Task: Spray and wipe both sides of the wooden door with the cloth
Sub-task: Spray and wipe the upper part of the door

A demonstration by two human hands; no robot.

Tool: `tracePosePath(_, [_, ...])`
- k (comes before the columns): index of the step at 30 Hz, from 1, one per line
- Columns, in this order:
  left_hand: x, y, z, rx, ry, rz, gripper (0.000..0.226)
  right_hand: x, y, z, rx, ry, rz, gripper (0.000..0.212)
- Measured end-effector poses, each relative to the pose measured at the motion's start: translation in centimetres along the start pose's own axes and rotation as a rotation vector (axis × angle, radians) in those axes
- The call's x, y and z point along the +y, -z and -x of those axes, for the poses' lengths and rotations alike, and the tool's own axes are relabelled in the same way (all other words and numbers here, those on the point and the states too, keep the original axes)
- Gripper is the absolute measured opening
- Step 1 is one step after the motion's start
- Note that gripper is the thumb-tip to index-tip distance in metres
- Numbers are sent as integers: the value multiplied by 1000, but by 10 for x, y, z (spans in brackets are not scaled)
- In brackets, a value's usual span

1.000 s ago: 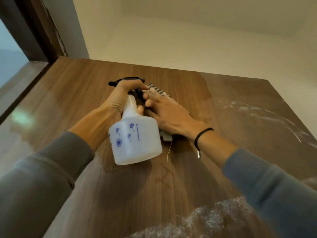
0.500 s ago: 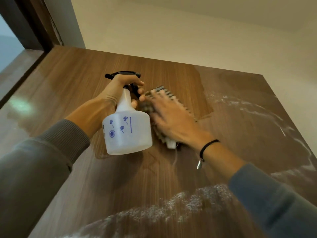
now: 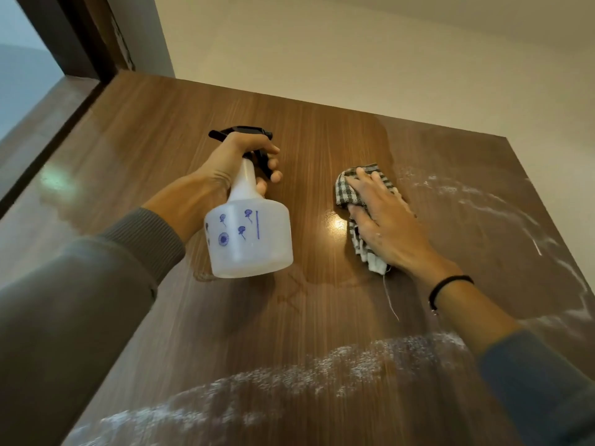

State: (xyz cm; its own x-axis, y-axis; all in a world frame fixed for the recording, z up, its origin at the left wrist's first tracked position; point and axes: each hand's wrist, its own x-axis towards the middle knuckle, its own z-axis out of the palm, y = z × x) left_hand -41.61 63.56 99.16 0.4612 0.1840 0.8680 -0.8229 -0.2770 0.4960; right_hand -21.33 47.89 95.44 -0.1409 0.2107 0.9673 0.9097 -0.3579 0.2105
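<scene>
A person works high on a wooden door (image 3: 154, 143), its grain glossy with wet patches and crossed by white foamy streaks (image 3: 322, 365) low down and at the right. The right hand (image 3: 386, 226) lies spread and flat, pressing a checked cloth (image 3: 351, 185) against the panel. The left hand (image 3: 231, 159) is curled round the neck of a translucent bottle (image 3: 249, 239), held just off the wood. A cream wall (image 3: 354, 53) rises beyond, with a dark frame (image 3: 80, 37) at the left.
</scene>
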Motion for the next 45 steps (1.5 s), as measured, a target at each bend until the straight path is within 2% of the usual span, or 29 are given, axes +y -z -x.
tracePosePath(2, [0, -1, 0, -29, 1, -22, 17, -22, -6, 2, -12, 2, 26, 53])
tracePosePath(5, [1, -1, 0, -56, 2, -32, 18, -38, -11, 7, -91, 217, 76, 54])
tracePosePath(7, [3, -1, 1, -61, 13, -41, 18, -28, -6, -2, -101, 238, 72, 53])
tracePosePath(11, [6, -2, 7, -67, 33, -89, 18, -17, -8, -50, 57, -137, 33, 51])
tracePosePath(13, [7, -3, 8, -60, 36, -91, 20, -34, -17, -64, 71, -178, 73, 53])
tracePosePath(16, [11, -3, 9, -84, 69, -37, 19, -70, -34, -52, 44, 121, 56, 49])
tracePosePath(18, [10, -2, 11, -104, 90, -33, 23, -80, -43, -35, -65, 380, 174, 57])
tracePosePath(19, [9, -2, 13, -111, 88, -30, 23, -79, -40, -31, -115, 430, 197, 60])
tracePosePath(20, [8, -4, 15, -112, 89, -28, 23, -76, -36, -34, -138, 409, 160, 59])
tracePosePath(23, [6, -2, 19, -96, 110, -61, 23, -64, -23, -58, -28, 190, 28, 52])
tracePosePath(26, [3, 6, 20, -124, 144, -137, 25, -66, -23, -79, 29, -26, 36, 52])
tracePosePath(28, [2, 8, 22, -131, 159, -141, 24, -77, -31, -66, 23, 20, 23, 54])
tracePosePath(31, [-1, 2, 22, -115, 167, -116, 23, -80, -33, -14, -54, 299, -2, 53])
tracePosePath(33, [-3, -7, 23, -123, 168, -135, 25, -53, -24, 9, -141, 380, 26, 54])
tracePosePath(38, [-5, -27, 28, -119, 162, -161, 23, 28, 22, 28, -101, 110, -18, 56])
tracePosePath(41, [-4, -45, 24, -120, 161, -161, 21, 49, 45, 32, -58, 42, -117, 52])
tracePosePath(45, [-12, -78, 12, -104, 161, -117, 18, 65, 64, 22, 88, -18, -236, 47])
